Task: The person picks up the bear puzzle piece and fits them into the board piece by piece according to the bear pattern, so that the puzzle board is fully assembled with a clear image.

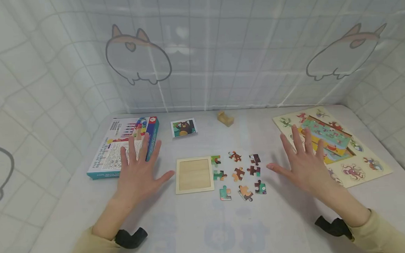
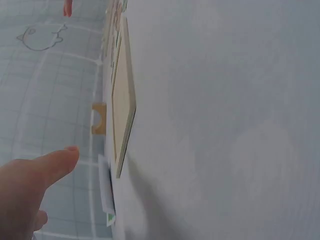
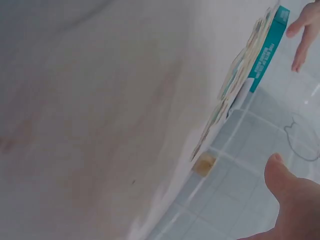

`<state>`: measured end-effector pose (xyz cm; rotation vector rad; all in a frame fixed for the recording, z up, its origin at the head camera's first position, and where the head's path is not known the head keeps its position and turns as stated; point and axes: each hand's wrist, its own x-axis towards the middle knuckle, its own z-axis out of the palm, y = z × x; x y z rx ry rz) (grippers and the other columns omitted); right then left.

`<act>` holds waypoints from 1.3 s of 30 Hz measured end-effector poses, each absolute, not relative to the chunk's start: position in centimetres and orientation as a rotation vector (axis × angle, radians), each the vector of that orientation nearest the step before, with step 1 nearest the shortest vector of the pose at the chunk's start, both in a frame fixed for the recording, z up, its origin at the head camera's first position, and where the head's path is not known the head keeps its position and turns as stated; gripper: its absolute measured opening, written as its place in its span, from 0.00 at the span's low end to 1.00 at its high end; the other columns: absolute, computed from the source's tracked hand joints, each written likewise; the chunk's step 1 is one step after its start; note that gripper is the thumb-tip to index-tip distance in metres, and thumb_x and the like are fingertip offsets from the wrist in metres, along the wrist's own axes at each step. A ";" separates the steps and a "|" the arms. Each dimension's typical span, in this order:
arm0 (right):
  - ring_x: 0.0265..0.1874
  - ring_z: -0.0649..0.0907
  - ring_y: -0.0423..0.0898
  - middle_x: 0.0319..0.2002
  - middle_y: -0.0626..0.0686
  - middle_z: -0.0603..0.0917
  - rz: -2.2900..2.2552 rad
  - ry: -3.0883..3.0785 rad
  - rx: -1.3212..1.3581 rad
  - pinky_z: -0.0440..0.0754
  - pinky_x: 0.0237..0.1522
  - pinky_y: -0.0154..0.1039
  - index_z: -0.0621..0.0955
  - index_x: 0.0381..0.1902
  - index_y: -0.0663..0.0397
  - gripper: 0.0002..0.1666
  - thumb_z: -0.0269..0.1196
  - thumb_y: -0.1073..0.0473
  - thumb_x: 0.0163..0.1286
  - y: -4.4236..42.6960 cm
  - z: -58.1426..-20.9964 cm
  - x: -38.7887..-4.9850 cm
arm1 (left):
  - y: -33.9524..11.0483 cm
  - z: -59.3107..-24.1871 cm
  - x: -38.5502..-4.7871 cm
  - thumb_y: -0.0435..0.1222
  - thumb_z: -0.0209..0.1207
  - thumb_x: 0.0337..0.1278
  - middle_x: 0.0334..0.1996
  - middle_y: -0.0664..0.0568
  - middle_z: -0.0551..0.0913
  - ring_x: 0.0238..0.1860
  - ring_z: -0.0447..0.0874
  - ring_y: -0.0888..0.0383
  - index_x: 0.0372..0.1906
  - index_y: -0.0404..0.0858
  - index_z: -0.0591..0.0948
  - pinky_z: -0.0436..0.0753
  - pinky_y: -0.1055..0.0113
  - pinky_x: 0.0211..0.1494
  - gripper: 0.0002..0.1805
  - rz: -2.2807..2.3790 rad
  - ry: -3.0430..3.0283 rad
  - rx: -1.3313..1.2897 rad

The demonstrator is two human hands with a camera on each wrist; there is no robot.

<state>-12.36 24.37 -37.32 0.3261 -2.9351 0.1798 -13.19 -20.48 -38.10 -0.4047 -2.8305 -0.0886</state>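
Note:
Both hands hover over the table with fingers spread and nothing in them. The left hand [image 1: 138,177] is nearest the square wooden puzzle tray [image 1: 195,190], whose inside is bare wood. Just right of the tray, several loose jigsaw pieces [image 1: 239,173] lie in rough rows, printed in brown, orange and green. My right hand [image 1: 307,166] is to the right of these pieces, by a wooden animal board [image 1: 376,172]. In the left wrist view the thumb [image 2: 55,165] stands apart from the tray [image 2: 125,100]. The right wrist view shows the other thumb [image 3: 281,180], also touching nothing.
A boxed set [image 1: 101,158] with a teal edge lies at the left, partly behind the left fingers. A bear picture card [image 1: 183,128] and a small notched wooden block [image 1: 225,119] sit at the back. Colourful flat puzzles [image 1: 328,134] lie on the animal board. A patterned curtain [image 1: 219,56] borders the table.

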 end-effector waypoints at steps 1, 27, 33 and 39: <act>0.77 0.32 0.67 0.80 0.62 0.35 0.194 -2.939 0.335 0.37 0.67 0.81 0.54 0.79 0.57 0.61 0.57 0.24 0.64 24.2 -37.3 -12.4 | -20.3 -38.2 -13.2 0.65 0.60 0.52 0.81 0.39 0.42 0.79 0.26 0.32 0.78 0.41 0.58 0.43 0.28 0.75 0.54 -0.105 -2.846 -0.422; 0.63 0.75 0.56 0.62 0.55 0.78 1.125 -2.757 0.643 0.78 0.60 0.56 0.78 0.62 0.60 0.30 0.70 0.53 0.66 15.2 -39.7 -14.8 | -18.8 -40.4 -12.9 0.69 0.61 0.51 0.80 0.44 0.51 0.80 0.49 0.44 0.80 0.38 0.53 0.62 0.44 0.76 0.60 -0.656 -3.228 -0.668; 0.56 0.78 0.53 0.58 0.54 0.80 1.175 -2.748 0.701 0.80 0.55 0.52 0.81 0.58 0.59 0.26 0.71 0.55 0.65 13.8 -40.8 -16.4 | -19.1 -40.4 -13.2 0.68 0.63 0.50 0.80 0.44 0.50 0.80 0.49 0.44 0.80 0.40 0.51 0.61 0.44 0.77 0.61 -0.724 -3.244 -0.656; 0.57 0.77 0.54 0.57 0.55 0.81 1.173 -2.798 0.687 0.79 0.58 0.52 0.82 0.56 0.59 0.22 0.70 0.57 0.65 12.7 -41.2 -17.5 | -19.3 -40.4 -13.3 0.67 0.63 0.51 0.80 0.43 0.50 0.79 0.49 0.43 0.80 0.40 0.51 0.61 0.43 0.76 0.60 -0.777 -3.248 -0.661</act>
